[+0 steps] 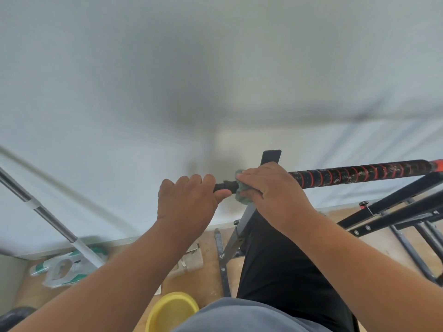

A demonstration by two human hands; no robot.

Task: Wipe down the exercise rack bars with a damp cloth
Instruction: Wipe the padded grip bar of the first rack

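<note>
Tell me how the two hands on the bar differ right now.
The left hand grips the bare end of the bar directly; the right hand holds the green cloth wrapped round it. The left hand sits at the bar's tip, the right further along. Both are curled round the same bar.

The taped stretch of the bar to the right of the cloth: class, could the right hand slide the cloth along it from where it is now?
Probably yes. The right hand already holds the green cloth wrapped on the bar, and nothing sits on the taped stretch up to its orange end. The left hand grips the other side, out of the way.
</note>
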